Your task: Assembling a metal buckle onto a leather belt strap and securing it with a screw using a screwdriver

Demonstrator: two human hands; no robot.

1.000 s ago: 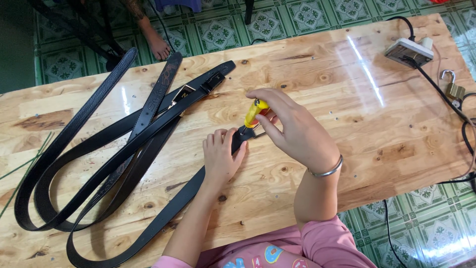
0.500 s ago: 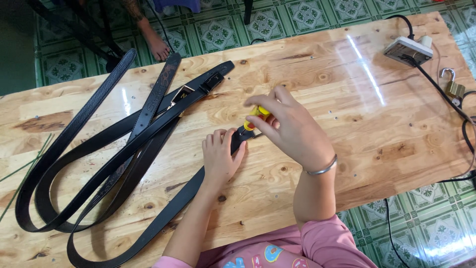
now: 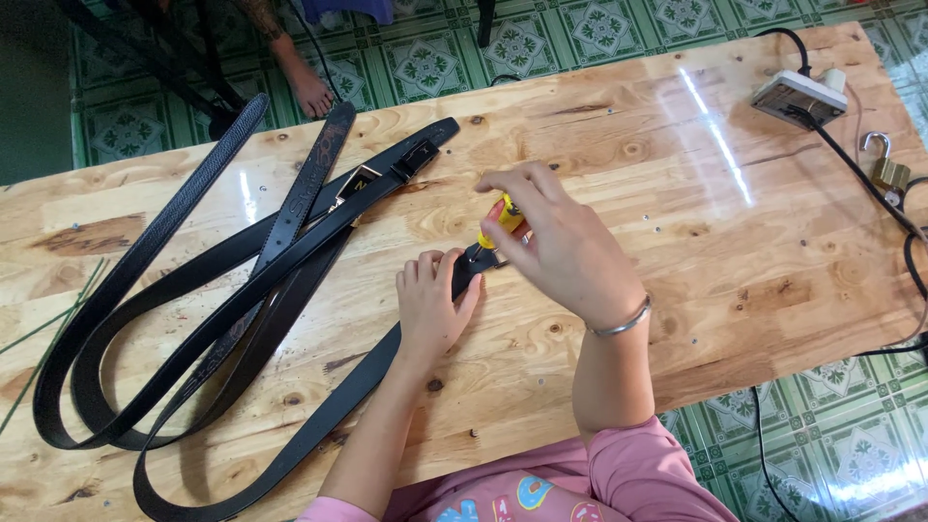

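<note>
Screwdriver, small, yellow plastic handle with dark metal shaft [image 3: 501, 224]: pinched upright between thumb and fingertips of the right hand [image 3: 561, 246], tip set down on the end of a long black leather belt [image 3: 319, 406] that lies on the table. Against the views half a second and a second back, the right hand sits a little more over the handle, fingers shifted around it as in a turn; the tool's place on the belt end is unchanged, which reads as a screw being driven or loosened, though the screw itself is hidden

Left hand [image 3: 430, 304]: flat on the belt end just beside the tool tip, fingers pressed together, pinning it down; position as before

Other black belts [image 3: 290, 222]: looped and overlapping to the left, one with a square metal buckle [image 3: 356, 182]

Pale varnished wooden table [image 3: 754, 290]: bears a white power strip with black cable [image 3: 797, 97] and a brass padlock, shackle open [image 3: 884, 169], at the far right corner

Another person's bare foot [image 3: 309, 92] on the green patterned tile floor [image 3: 435, 58] beyond the table
</note>
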